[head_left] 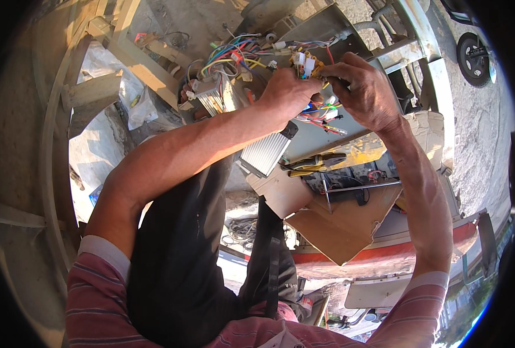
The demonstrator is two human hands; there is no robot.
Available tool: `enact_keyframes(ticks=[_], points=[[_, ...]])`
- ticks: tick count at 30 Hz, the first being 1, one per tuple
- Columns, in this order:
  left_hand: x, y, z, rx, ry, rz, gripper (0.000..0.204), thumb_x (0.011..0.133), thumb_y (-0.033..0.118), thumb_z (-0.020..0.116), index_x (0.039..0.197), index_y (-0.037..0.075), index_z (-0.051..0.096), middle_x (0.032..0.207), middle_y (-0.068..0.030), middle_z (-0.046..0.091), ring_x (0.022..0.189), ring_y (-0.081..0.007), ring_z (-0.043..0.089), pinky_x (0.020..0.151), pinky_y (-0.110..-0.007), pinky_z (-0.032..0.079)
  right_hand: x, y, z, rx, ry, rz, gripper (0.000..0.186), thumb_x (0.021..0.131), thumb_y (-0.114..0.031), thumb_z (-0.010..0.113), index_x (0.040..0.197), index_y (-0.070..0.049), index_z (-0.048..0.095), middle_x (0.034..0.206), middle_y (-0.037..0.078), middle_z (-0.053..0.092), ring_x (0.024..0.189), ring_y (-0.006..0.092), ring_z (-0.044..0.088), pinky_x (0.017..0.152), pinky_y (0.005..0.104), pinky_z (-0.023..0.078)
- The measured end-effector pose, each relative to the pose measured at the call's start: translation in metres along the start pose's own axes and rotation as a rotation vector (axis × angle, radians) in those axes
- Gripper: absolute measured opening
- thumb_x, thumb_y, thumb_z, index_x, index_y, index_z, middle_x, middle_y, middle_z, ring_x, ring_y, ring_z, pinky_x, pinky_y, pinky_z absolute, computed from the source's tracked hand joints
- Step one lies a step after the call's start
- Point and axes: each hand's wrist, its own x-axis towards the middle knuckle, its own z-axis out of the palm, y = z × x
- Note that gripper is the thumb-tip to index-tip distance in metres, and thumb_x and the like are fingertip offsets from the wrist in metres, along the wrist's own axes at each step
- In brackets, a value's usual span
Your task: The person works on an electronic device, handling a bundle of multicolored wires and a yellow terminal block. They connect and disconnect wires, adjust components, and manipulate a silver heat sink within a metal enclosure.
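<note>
My left hand (289,95) is closed around a bundle of wires with white and yellow plastic wire connectors (307,62) at its top. From the right, my right hand (363,90) pinches at the same connectors, its fingertips meeting the left hand's; exactly what lies between them is hidden. Multicoloured wires (234,53) spread out to the left of the hands, and more loose wire ends (330,119) hang below them. A finned metal box (266,153) lies under my left forearm. Another finned box (214,95), joined to wires, sits farther left.
Pliers with yellow-and-black handles (321,162) lie below the hands, near a thin metal T-shaped rod (361,188). Cardboard (341,226) covers part of the vehicle frame. Wooden beams (141,69) stand at left, a white metal frame bar (441,104) at right. A wheel (473,60) shows far right.
</note>
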Motion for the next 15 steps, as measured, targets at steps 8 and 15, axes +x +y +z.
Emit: enact_keyframes(ticks=[8,15], points=[[-0.004,0.0,0.003,0.026,-0.006,0.02,0.017,0.093,0.01,0.066,0.092,-0.007,0.068,0.075,-0.014,0.068,0.058,-0.021,0.066,0.05,-0.035,0.054,0.005,0.016,-0.002,0.113,-0.082,-0.066,0.016,0.09,-0.009,0.068,0.105,-0.005,0.07,0.096,0.013,0.065,0.083,0.0357,0.068,0.071,0.0442,0.055],[-0.002,0.0,-0.001,0.071,-0.075,0.044,0.019,0.095,0.013,0.065,0.093,-0.007,0.068,0.078,-0.0129,0.069,0.06,-0.0197,0.067,0.052,-0.035,0.056,0.012,0.017,-0.009,-0.031,-0.167,-0.15,0.017,0.088,-0.008,0.067,0.105,-0.004,0.067,0.098,0.014,0.066,0.087,0.037,0.068,0.074,0.0461,0.056]])
